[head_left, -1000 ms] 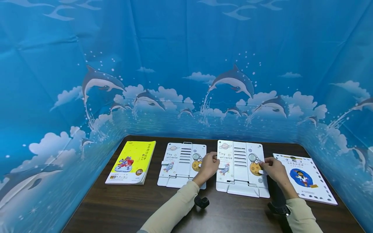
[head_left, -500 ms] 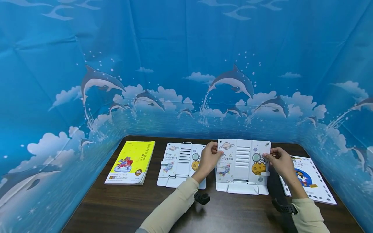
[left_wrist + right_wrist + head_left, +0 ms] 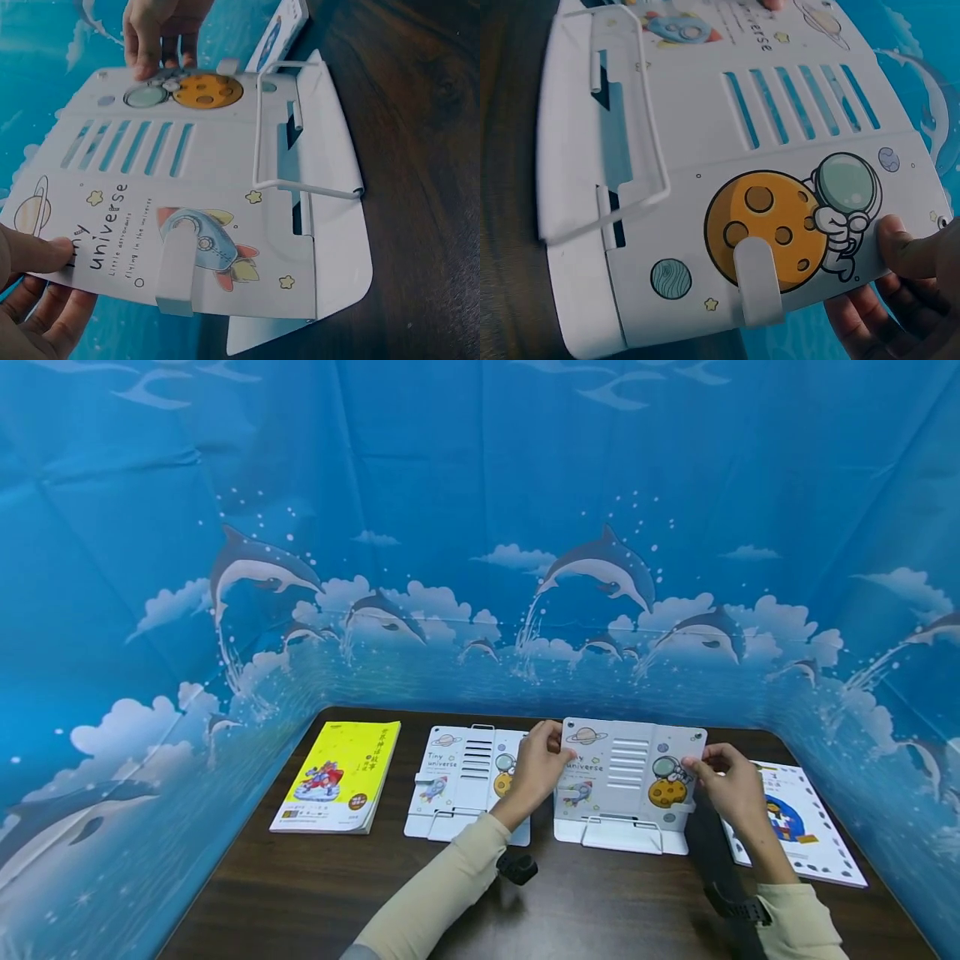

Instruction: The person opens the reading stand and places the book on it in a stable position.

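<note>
A white "Tiny universe" book stand [image 3: 637, 735] with an astronaut and orange moon is held by both hands. Its slotted panel leans up at an angle from the base plate [image 3: 349, 247], which sits on the table. My left hand [image 3: 534, 768] pinches the panel's left edge, thumb on the front beside the printed title. On the opposite edge my right hand [image 3: 735, 785] pinches it near the astronaut, fingers behind, as the right wrist view shows. A wire ledge [image 3: 259, 142] crosses the lower front. White page clips [image 3: 756, 277] sit on both side edges. The panel's back is hidden.
A second matching book stand [image 3: 446, 756] lies flat to the left, partly behind my left hand. Beyond it is a yellow book [image 3: 341, 760]. A white book [image 3: 817, 852] lies right of my right hand. A blue dolphin-print curtain [image 3: 480, 543] surrounds the dark wooden table [image 3: 300, 893].
The panel has swung up from nearly flat to a steeper tilt. My right hand moved up and right with its edge; my left thumb came over the front.
</note>
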Available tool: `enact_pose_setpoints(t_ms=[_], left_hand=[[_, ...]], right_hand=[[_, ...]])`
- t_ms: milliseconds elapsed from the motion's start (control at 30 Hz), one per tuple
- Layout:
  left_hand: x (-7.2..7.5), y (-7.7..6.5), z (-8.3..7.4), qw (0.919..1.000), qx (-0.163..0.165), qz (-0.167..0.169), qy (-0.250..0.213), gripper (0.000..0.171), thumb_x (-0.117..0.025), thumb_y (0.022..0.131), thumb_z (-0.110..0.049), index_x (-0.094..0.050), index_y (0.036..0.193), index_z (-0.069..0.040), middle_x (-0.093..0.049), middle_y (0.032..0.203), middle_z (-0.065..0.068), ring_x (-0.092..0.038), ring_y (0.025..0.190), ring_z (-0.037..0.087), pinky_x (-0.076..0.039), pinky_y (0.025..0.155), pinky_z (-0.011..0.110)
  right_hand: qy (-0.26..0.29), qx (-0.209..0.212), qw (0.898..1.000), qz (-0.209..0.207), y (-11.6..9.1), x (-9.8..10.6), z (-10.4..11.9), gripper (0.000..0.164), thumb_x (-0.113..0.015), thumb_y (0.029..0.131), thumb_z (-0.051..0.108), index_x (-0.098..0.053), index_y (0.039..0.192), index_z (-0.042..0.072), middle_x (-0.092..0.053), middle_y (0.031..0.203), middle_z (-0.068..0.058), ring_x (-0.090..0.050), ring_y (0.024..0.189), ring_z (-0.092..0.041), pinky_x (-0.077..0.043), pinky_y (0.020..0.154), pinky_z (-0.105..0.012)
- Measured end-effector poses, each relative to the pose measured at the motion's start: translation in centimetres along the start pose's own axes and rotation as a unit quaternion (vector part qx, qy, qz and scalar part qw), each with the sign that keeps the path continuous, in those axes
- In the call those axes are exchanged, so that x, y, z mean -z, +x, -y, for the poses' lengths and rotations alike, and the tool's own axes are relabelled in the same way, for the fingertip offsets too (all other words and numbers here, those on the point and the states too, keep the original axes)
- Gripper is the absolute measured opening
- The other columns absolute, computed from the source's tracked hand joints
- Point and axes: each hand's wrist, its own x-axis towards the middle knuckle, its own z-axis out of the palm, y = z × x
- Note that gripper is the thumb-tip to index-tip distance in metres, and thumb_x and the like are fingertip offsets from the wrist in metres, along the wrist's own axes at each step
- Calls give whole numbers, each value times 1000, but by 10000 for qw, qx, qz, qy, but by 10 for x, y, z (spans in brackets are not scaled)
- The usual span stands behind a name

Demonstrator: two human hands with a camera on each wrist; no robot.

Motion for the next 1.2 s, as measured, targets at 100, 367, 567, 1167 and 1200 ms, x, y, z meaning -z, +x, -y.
enact_pose_setpoints(t_ms=[100,367,567,1167,1200], left_hand=[[0,5,3,9999,-104,-25,44,23,-79,92,0,-71,113,-2,-68,101,8,-66,85,7,-55,75,17],[4,26,10,9995,-290,4,134,26,-80,93,-3,-73,118,-3,-72,99,8,-68,84,10,-56,74,22],[7,41,11,9990,-258,292,197,28,-76,97,-8,-71,124,-5,-75,105,9,-72,93,16,-59,82,27],[1,70,9,9956,-245,863,290,40,-62,100,12,-66,137,-1,-71,127,14,-71,117,27,-61,94,29],[1,71,9,9952,-259,908,276,40,-61,100,12,-66,137,-2,-71,128,14,-71,118,27,-61,94,29]], right_hand=[[-103,117,9998,-139,-9,1,2,37,-72,104,26,-61,117,-7,-68,107,-28,-63,81,-26,-47,58,-23],[22,373,9989,-276,-41,0,11,33,-78,99,26,-62,105,-2,-71,100,-22,-61,73,-13,-48,57,-23],[58,1171,9925,-345,-63,-8,23,28,-84,91,10,-57,90,2,-77,90,-21,-68,69,-11,-53,56,-19],[149,3191,9475,-169,-104,-65,71,39,-87,79,-4,-54,82,16,-58,74,9,-59,69,1,-57,54,-22],[146,3176,9481,-79,-104,-67,73,38,-86,80,-4,-54,83,16,-56,74,9,-58,69,1,-57,55,-22]])
